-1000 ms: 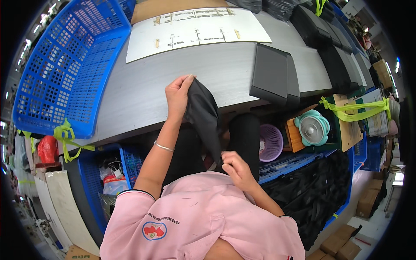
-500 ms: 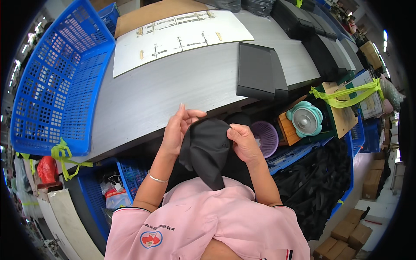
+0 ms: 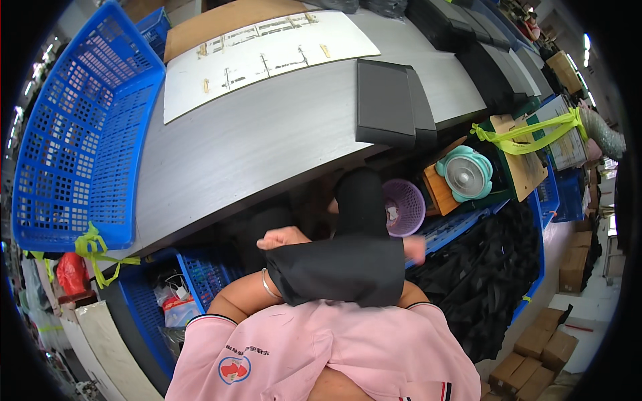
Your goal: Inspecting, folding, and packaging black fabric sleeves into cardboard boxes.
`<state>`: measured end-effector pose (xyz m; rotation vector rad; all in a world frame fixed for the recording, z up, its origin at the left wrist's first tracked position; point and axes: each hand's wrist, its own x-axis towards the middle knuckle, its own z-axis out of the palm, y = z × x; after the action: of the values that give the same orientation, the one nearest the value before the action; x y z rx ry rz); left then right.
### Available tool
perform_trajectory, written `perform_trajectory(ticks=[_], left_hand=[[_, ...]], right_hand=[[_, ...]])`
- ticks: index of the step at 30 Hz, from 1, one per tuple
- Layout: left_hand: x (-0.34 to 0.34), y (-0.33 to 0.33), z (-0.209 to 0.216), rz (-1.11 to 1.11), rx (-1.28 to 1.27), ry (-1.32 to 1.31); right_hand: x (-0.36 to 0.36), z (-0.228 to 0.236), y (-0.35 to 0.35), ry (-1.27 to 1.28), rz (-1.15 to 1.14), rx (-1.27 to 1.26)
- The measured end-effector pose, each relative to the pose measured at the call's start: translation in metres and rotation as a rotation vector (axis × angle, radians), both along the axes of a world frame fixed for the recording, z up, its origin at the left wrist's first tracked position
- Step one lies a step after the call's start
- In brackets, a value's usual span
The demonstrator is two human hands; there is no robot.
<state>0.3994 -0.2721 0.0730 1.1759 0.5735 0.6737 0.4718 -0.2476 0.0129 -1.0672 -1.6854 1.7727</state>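
Observation:
A black cloth piece (image 3: 338,271) is stretched wide and low in front of my pink shirt, lying across my forearms and wrists. Above its upper left edge shows my left hand (image 3: 285,237), fingers curled closed at the cloth's edge. My right hand (image 3: 414,250) comes out past the cloth's right end, smeared by motion, so its fingers cannot be read. A silver bangle (image 3: 269,283) sits on my left wrist, partly by the cloth's edge.
The grey table (image 3: 221,160) carries a white marked board (image 3: 267,63), dark folded pieces (image 3: 384,103) and a large blue basket (image 3: 87,134). A purple bin (image 3: 404,207) and a teal fan (image 3: 465,174) stand to the right, near a crate of black scraps (image 3: 481,281).
Both hands have come down toward my lap and moved apart. The black cloth, bunched and hanging between them before, is now spread sideways over my forearms.

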Motion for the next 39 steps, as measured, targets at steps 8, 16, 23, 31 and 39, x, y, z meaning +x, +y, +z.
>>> perform_trajectory(ticks=[8, 16, 23, 31, 39], left_hand=[[-0.006, 0.037, 0.054, 0.552, 0.872, 0.690], [0.003, 0.044, 0.063, 0.555, 0.292, 0.212], [-0.039, 0.050, 0.026, 0.066, 0.724, 0.371], [-0.020, 0.054, 0.012, 0.403, 0.715, 0.334], [-0.010, 0.080, 0.020, 0.455, 1.264, 0.741]], right_hand=[[0.099, -0.003, -0.003, 0.160, -0.741, -0.055], [0.109, 0.078, 0.010, -0.086, -0.480, 0.535], [0.123, 0.110, 0.026, 0.357, -0.499, 0.132], [0.121, 0.098, 0.045, 0.105, -0.800, 0.375], [0.098, 0.096, 0.023, -0.495, -0.665, 1.086]])
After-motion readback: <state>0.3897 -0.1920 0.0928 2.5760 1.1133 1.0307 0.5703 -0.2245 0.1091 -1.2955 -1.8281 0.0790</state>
